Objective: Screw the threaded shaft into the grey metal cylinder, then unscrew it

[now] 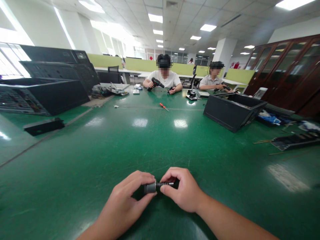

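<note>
Near the front of the green table, my left hand (128, 196) grips a dark grey cylinder (150, 187) between fingers and thumb. A thin shaft (168, 183) with what looks like a spring or thread sticks out of the cylinder's right end. The thumb and fingers of my right hand (183, 190) pinch around this shaft, close beside the cylinder. The shaft's bright tip points right, into the hollow of my right hand. The whole piece lies roughly level, just over the table.
A red screwdriver (163, 106) lies farther back on the green table (125, 143). Black cases stand at left (57, 95) and right (231, 113). A black part (45, 126) lies at left. Across the table two people hold power tools.
</note>
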### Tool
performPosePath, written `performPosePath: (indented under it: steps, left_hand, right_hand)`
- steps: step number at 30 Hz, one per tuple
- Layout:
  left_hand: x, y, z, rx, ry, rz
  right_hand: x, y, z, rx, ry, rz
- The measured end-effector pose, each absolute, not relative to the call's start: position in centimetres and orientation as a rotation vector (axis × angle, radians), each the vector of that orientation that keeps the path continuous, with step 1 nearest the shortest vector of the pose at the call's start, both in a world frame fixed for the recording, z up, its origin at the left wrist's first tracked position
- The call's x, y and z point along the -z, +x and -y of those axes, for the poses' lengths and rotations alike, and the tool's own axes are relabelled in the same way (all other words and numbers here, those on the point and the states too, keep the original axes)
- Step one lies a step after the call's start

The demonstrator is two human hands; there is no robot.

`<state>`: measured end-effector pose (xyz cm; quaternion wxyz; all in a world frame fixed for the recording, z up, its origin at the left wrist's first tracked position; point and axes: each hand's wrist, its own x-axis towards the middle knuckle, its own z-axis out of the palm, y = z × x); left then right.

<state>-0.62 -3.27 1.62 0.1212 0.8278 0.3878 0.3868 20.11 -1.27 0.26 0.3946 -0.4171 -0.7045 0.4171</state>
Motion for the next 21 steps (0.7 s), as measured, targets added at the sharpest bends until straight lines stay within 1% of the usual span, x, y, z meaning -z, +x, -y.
performPosePath:
  steps: [21]
  left_hand:
    - [-1.67,-0.81,3.15,-1.136,2.426,-1.132]
  right_hand:
    - [-0.43,20.06,1.39,-1.043,-1.068,1.776]
